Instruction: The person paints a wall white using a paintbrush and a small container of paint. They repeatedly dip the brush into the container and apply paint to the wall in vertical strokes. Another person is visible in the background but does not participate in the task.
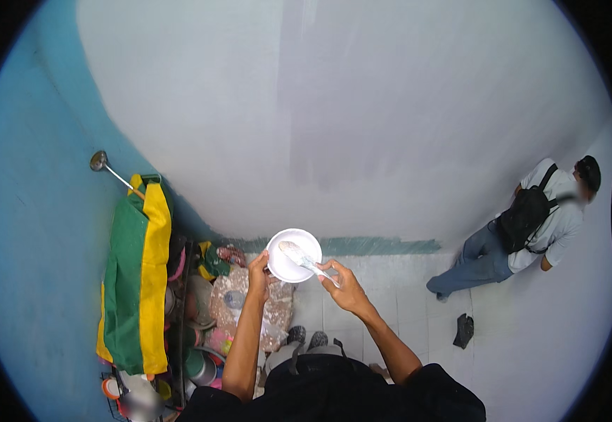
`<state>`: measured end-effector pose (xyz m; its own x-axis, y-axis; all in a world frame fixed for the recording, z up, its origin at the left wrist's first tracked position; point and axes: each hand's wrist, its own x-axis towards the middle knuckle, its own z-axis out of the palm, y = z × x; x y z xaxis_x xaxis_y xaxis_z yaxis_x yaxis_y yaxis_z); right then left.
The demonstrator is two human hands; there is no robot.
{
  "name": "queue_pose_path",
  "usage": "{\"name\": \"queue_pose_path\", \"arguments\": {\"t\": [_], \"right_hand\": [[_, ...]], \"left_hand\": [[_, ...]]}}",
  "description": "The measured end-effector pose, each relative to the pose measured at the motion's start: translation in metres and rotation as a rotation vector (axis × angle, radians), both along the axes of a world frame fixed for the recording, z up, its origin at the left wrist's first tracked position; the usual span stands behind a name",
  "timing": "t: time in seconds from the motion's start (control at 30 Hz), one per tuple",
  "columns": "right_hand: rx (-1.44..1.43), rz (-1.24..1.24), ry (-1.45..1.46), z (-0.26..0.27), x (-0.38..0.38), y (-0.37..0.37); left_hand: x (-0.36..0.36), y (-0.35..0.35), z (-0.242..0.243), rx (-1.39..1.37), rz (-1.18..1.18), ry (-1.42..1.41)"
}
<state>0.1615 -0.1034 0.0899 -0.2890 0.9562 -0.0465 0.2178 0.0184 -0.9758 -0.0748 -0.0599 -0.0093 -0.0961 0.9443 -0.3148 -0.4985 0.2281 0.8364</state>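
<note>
My left hand (259, 269) grips the left rim of a round white bowl (317, 247) in front of my body. A pale liquid that looks like paint covers the bowl's inside. In my right hand (345, 287) is a paintbrush (298, 256), pinched by its whitish handle. Its paint-coated bristles point up and left, over the inside of the bowl. Whether they touch the bottom, I cannot tell. Beyond the bowl rises a wall (348, 132) with uneven white and pale lilac coats. A green strip (369, 246) runs along its foot.
At left, a green and yellow cloth (126, 285) drapes a rack with pots, near a hanging ladle (99, 161). A stained sheet (226, 287) with a plastic bottle lies on the tiled floor (385, 311). At right stands a person (527, 221) with a backpack; a dark scrap (463, 331) lies nearby.
</note>
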Motion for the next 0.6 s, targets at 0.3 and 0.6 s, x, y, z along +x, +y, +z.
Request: {"name": "queue_pose_path", "arguments": {"t": [0.3, 0.6], "right_hand": [[0.499, -0.301, -0.166, 0.165, 0.013, 0.100], [1.119, -0.732, -0.446, 0.376, -0.054, 0.232]], "left_hand": [[-0.012, 0.015, 0.014, 0.052, 0.021, -0.016], [-0.042, -0.008, 0.008, 0.063, 0.055, -0.077]]}}
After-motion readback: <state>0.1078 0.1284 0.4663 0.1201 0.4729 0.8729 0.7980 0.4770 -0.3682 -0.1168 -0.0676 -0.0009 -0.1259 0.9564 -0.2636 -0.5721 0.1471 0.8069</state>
